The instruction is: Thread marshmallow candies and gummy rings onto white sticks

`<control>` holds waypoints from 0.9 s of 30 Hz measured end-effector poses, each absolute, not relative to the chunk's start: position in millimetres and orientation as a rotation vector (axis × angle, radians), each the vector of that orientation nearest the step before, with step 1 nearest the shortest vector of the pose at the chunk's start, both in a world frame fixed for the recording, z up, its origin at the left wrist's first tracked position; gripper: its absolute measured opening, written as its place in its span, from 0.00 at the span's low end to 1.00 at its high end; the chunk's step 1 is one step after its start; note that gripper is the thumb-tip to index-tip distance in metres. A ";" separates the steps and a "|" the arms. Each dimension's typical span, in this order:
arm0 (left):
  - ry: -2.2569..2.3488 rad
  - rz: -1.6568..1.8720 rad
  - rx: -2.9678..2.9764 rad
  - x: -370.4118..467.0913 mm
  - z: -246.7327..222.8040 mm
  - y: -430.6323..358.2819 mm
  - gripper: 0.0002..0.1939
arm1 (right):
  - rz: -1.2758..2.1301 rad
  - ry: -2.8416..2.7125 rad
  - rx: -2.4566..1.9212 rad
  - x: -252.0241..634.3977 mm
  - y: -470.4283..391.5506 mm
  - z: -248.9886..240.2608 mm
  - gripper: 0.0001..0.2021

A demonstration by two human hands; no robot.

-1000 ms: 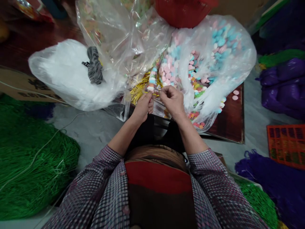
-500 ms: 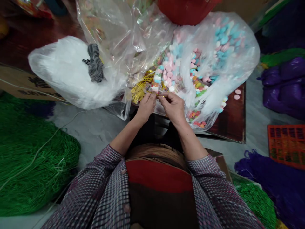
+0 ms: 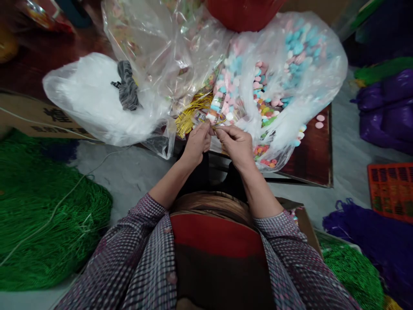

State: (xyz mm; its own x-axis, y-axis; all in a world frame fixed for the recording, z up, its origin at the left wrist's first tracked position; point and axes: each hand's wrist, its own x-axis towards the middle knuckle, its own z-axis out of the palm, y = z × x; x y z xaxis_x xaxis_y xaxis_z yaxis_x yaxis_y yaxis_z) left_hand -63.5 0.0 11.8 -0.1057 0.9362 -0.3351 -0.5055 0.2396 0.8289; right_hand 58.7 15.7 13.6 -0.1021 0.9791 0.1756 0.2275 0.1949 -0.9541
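My left hand (image 3: 198,144) is closed, thumb and fingers pinching the gathered end of a small clear bag of candies (image 3: 211,116) just beyond the fingertips. Close beside it, my right hand (image 3: 238,146) pinches a thin gold twist tie (image 3: 221,122) at that same end. The fingertips of both hands nearly meet, and they partly hide the tie. A loose bunch of gold twist ties (image 3: 185,124) lies just left of the bag. Pastel candies (image 3: 229,92) in pink, blue and white are heaped past the right hand.
A large clear bag of candies (image 3: 322,73) spreads to the right, near two loose pink candies (image 3: 319,122) on the dark table (image 3: 311,165). A white plastic bag (image 3: 87,99) bears a grey cloth bundle (image 3: 128,88). Behind stands a red basin (image 3: 243,15). Green netting (image 3: 58,215) lies at left.
Both hands stay together at the bag's end. My left fingers have curled in and turned slightly, and the right fingertips have shifted a little. The view has moved slightly.
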 end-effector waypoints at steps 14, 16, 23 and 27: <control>0.804 0.794 0.378 -68.9 55.5 -18.8 0.32 | 1.548 -1.313 -1.026 83.5 16.0 22.7 0.22; 0.779 0.729 0.345 -68.2 57.4 -20.4 0.34 | 1.596 -1.355 -0.960 89.2 16.1 20.1 0.26; 0.757 0.735 0.289 -63.8 53.1 -18.3 0.33 | 1.452 -1.331 -1.036 87.8 19.3 1.5 0.21; 0.759 0.866 0.344 -60.1 49.1 -15.5 0.27 | 1.151 -1.357 -1.125 80.0 20.2 -3.1 0.17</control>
